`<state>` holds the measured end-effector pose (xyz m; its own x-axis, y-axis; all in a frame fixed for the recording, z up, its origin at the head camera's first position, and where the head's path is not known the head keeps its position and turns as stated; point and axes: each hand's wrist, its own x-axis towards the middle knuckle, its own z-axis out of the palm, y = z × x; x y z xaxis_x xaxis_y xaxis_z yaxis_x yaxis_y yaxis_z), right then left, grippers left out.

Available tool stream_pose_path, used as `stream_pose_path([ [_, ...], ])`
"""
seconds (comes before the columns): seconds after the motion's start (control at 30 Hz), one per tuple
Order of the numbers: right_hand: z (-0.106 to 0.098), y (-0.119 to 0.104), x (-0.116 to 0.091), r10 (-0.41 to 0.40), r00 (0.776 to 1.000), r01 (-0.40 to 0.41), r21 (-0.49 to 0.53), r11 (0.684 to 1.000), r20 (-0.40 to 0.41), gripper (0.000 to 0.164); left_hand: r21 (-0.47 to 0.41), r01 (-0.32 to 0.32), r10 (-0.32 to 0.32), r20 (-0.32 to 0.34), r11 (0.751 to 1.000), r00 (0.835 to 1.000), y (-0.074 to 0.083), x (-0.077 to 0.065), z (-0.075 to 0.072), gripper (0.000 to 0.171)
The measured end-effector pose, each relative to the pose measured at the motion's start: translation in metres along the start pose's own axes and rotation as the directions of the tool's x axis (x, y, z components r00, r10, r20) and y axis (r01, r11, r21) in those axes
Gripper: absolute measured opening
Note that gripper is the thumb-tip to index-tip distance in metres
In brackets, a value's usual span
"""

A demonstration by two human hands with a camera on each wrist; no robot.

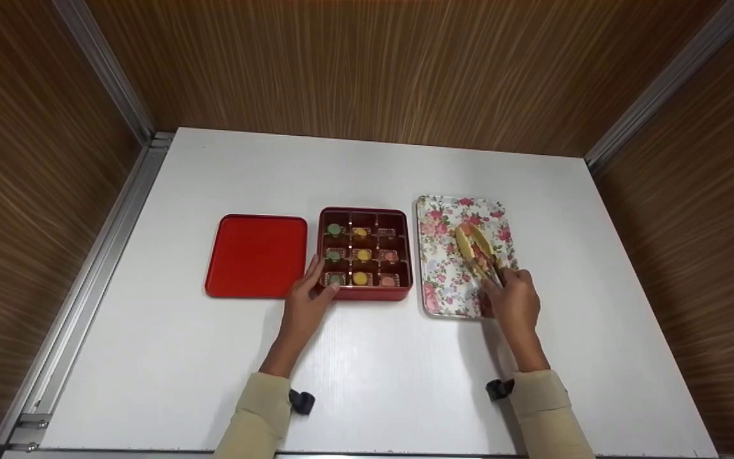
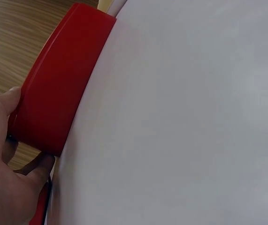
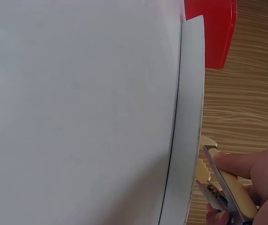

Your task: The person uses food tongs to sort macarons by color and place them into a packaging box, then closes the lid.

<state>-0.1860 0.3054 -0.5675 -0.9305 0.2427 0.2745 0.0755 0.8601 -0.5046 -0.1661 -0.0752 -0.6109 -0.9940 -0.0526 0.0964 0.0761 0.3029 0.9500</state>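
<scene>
The red box (image 1: 370, 294) stands on the tabletop (image 1: 380, 376), well in from the near edge, between a red lid (image 1: 259, 256) toward the left edge and a flowered tray (image 1: 432, 261) toward the right edge. The left hand (image 1: 305, 305) pinches the box's near left corner, its thumb at the near side and its fingers along the left side. In the box's compartments, green sweets (image 1: 334, 229) fill the left column, yellow sweets (image 1: 360, 278) the middle one, and pink sweets (image 1: 388, 281) lie in the middle and near compartments of the right column. The right hand (image 1: 515, 303) grips a pair of tongs (image 1: 463, 244) above the tray, tips toward its far edge; I cannot tell whether the tips hold anything.
</scene>
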Motion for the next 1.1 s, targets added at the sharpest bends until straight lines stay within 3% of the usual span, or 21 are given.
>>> stream_pose_path([
  [0.57,-0.008,-0.013,-0.004,-0.059,0.997,0.060,0.022,0.998,-0.041,0.040,0.002,-0.020,0.020,0.001,1.000,1.000,-0.001,0.001,0.000,0.063],
  [0.9,-0.015,-0.037,-0.009,-0.112,0.994,0.112,0.057,0.992,-0.009,0.045,0.014,-0.005,0.005,-0.001,1.000,1.000,-0.001,0.001,0.000,0.063],
  [1.1,-0.013,-0.053,-0.011,-0.172,0.984,0.174,0.058,0.983,-0.037,0.044,0.008,-0.007,0.007,-0.007,1.000,1.000,-0.002,0.001,0.000,0.063],
])
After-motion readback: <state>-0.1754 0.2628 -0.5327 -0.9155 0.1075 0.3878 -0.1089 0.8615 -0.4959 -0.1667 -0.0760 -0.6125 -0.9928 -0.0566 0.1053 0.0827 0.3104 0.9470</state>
